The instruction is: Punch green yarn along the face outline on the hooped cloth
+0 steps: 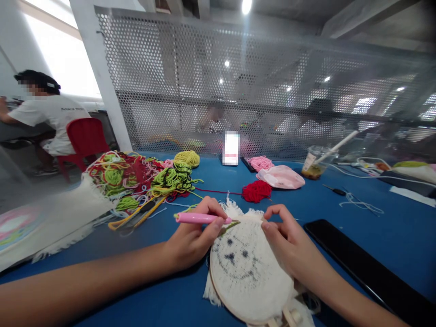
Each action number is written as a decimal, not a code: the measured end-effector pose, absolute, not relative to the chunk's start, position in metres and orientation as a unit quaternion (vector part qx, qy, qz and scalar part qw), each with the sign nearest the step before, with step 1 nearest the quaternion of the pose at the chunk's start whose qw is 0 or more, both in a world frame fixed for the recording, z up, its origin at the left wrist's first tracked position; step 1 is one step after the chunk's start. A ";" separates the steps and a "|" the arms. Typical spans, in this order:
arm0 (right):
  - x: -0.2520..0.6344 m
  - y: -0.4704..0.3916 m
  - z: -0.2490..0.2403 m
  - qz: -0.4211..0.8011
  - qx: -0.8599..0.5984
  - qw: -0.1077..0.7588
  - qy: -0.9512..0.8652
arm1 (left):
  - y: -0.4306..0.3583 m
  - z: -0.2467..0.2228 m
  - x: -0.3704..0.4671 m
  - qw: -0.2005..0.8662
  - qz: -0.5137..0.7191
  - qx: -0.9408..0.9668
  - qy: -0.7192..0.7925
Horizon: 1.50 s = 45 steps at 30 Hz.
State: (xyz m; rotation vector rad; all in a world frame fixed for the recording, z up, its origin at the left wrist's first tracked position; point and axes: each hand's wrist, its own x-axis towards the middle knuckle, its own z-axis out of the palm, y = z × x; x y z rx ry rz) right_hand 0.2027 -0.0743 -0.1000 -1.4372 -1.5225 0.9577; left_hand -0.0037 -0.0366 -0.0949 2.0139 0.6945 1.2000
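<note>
Step in hand, as I read it: you're working green yarn into the cloth point(238, 295) near the hoop's top edge. Your left hand point(200, 234) has its thumb and fingers clamped on the pink pen point(197, 219), which lies close to flat, tip at the green patch point(229, 228). Can't tell if the tip touches or is through.

Your right hand point(286, 238) is at the hoop's upper right, thumb and forefinger close together at the cloth's edge. Can't tell whether they pinch it.

The hoop point(221, 305) sits right in front of you, between your forearms, dark face marks point(230, 258) facing up. Next move, my judgement: calls for a tilt of the pen toward upright, cloth kept taut by your right hand, yarn feeding slack. A snag at the tail end is the risk.

Containers: clear cup point(320, 159) at back right, straw point(337, 146) leaning out, some brown stuff point(311, 171) low inside. Pink bag point(281, 177) lies flattish behind the hoop, next to the red ball point(256, 191); can't see what's in it.
</note>
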 end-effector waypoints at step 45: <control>0.202 -0.078 -0.100 0.368 -0.573 0.374 -0.630 | -0.033 -0.098 -0.001 0.384 0.485 0.749 0.237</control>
